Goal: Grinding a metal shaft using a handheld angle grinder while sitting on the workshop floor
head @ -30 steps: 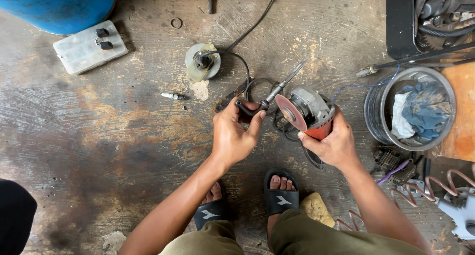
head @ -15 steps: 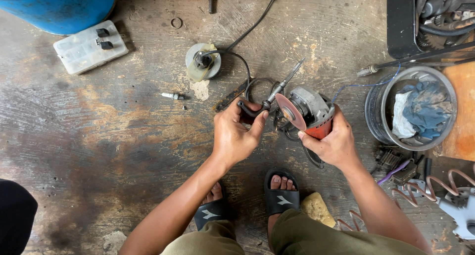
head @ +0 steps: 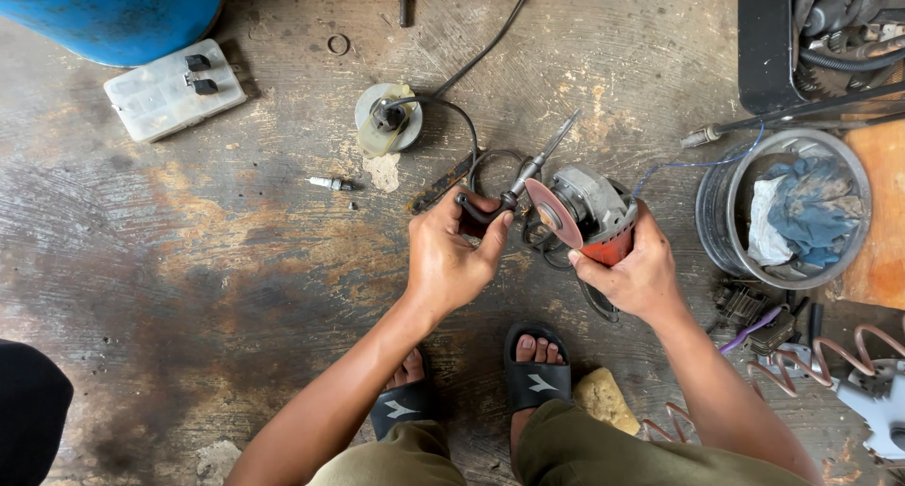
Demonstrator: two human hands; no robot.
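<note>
My right hand grips a red and grey angle grinder with a reddish disc facing left. My left hand holds a dark metal wrench whose long end points up and to the right, right beside the disc. A black cable runs from the grinder up across the concrete floor. My two feet in black sandals show below my hands.
A round grey part with a wire lies above my left hand, a small spark plug to its left. A clear plastic parts box and blue barrel sit top left. A metal bucket with rags stands right.
Both hands shifted very slightly; the wrench stays by the disc and the grinder stays in place.
</note>
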